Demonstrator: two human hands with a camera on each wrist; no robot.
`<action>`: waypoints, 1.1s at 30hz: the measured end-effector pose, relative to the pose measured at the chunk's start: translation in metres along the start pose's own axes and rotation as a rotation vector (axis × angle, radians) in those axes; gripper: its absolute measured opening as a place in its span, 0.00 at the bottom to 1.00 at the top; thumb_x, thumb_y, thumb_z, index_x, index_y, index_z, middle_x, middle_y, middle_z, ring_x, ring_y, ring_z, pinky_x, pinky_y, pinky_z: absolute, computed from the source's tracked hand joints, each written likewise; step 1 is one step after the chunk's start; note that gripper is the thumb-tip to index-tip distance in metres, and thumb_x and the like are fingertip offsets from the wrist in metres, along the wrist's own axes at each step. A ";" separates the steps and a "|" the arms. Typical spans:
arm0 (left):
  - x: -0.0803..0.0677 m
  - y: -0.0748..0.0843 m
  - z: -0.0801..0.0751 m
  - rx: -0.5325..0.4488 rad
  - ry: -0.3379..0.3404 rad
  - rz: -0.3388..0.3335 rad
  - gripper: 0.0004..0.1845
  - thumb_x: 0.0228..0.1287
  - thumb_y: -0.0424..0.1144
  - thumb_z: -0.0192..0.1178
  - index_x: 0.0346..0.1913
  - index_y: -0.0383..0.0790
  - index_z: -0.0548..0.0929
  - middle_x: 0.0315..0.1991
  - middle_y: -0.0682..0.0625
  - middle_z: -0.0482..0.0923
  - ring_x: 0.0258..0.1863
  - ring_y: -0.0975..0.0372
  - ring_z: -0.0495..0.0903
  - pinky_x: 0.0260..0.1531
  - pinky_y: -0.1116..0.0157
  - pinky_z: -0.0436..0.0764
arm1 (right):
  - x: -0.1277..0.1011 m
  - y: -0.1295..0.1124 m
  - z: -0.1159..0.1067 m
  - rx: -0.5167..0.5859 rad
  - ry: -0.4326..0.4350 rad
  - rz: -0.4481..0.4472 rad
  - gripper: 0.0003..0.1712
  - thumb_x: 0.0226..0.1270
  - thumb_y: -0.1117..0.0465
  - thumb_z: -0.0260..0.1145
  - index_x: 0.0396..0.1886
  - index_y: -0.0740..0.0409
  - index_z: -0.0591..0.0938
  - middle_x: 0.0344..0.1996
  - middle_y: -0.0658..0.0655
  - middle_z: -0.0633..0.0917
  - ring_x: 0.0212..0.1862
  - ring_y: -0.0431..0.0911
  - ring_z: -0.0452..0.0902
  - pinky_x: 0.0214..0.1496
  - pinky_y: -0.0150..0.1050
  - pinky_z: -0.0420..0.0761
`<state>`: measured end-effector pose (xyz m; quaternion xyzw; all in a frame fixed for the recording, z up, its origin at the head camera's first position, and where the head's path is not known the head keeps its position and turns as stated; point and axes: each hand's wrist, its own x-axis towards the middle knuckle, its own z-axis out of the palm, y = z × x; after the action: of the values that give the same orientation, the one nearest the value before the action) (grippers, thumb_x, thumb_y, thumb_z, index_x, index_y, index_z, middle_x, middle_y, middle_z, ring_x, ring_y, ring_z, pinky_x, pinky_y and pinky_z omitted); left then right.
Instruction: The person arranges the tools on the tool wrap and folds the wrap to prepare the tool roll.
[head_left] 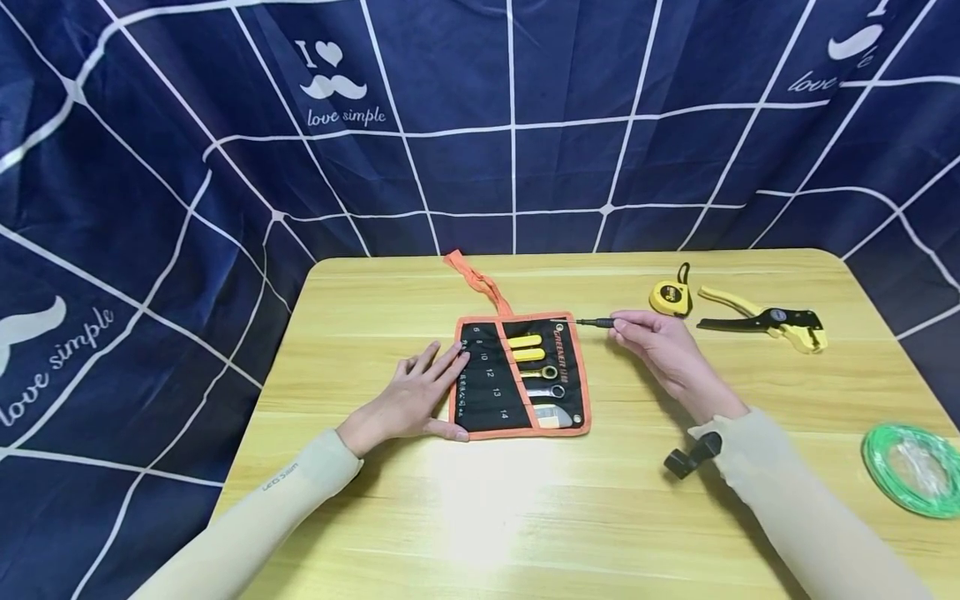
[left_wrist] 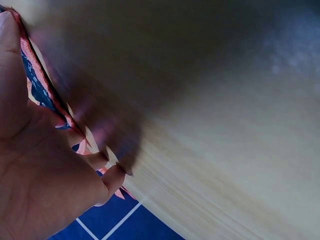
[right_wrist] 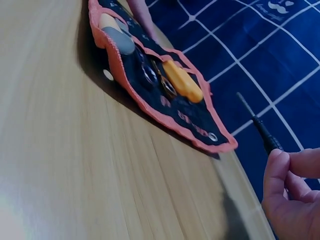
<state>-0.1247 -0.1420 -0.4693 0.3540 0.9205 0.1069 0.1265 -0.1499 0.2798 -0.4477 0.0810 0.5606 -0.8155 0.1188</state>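
A black tool pouch point(head_left: 476, 379) with orange trim lies unrolled on the table. My left hand point(head_left: 412, 398) rests on its left edge, fingers extended and thumb at the lower corner. My right hand point(head_left: 660, 350) pinches a thin screwdriver point(right_wrist: 266, 134) by its black handle; in the head view its shaft overlaps the pouch's upper right corner. The pouch's pockets hold a yellow-handled tool point(head_left: 527, 355), two ring-ended wrenches point(head_left: 555, 391) and a tool with a broad grey end point(head_left: 555, 417). Size numbers run down the left part of the pouch.
An orange tie strap point(head_left: 480, 282) trails from the pouch's top edge. Behind my right hand lie a yellow tape measure point(head_left: 670, 297) and a yellow-and-black wire stripper point(head_left: 780, 318). A green coil point(head_left: 877, 467) sits at the right edge. Blue checked cloth point(head_left: 465, 167) hangs around the table.
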 end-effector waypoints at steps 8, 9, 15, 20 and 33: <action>0.000 0.000 0.000 0.000 -0.013 -0.008 0.69 0.61 0.74 0.72 0.90 0.38 0.49 0.89 0.39 0.43 0.86 0.36 0.44 0.69 0.33 0.61 | 0.012 0.011 0.020 -0.136 -0.013 -0.030 0.10 0.79 0.76 0.66 0.53 0.68 0.89 0.41 0.53 0.92 0.45 0.41 0.91 0.59 0.36 0.83; 0.000 0.000 0.000 0.000 -0.014 -0.008 0.69 0.61 0.74 0.72 0.90 0.38 0.49 0.89 0.39 0.43 0.86 0.36 0.44 0.69 0.33 0.61 | 0.013 0.012 0.023 -0.167 -0.012 -0.041 0.11 0.79 0.76 0.66 0.56 0.71 0.87 0.40 0.53 0.92 0.45 0.40 0.90 0.58 0.35 0.83; 0.000 0.001 0.000 0.008 -0.020 -0.010 0.68 0.61 0.74 0.71 0.90 0.38 0.49 0.89 0.40 0.42 0.86 0.36 0.44 0.69 0.34 0.62 | 0.021 0.017 0.039 -0.325 0.007 -0.076 0.21 0.79 0.73 0.67 0.64 0.84 0.78 0.40 0.53 0.93 0.45 0.40 0.91 0.58 0.38 0.84; 0.000 0.001 0.000 0.008 -0.015 -0.008 0.68 0.61 0.74 0.72 0.90 0.37 0.49 0.89 0.39 0.43 0.85 0.36 0.45 0.68 0.34 0.62 | 0.029 0.021 0.045 -0.351 0.009 -0.064 0.21 0.79 0.74 0.66 0.65 0.85 0.77 0.39 0.53 0.93 0.42 0.38 0.90 0.55 0.36 0.86; 0.001 0.000 0.001 0.002 -0.008 -0.003 0.68 0.62 0.74 0.71 0.90 0.38 0.49 0.89 0.39 0.42 0.86 0.36 0.43 0.70 0.33 0.61 | 0.044 0.035 0.059 -0.398 -0.005 -0.026 0.21 0.81 0.70 0.66 0.65 0.82 0.79 0.40 0.52 0.92 0.42 0.35 0.89 0.53 0.33 0.85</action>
<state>-0.1250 -0.1413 -0.4708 0.3534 0.9205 0.1044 0.1298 -0.1823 0.2079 -0.4691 0.0468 0.7113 -0.6904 0.1235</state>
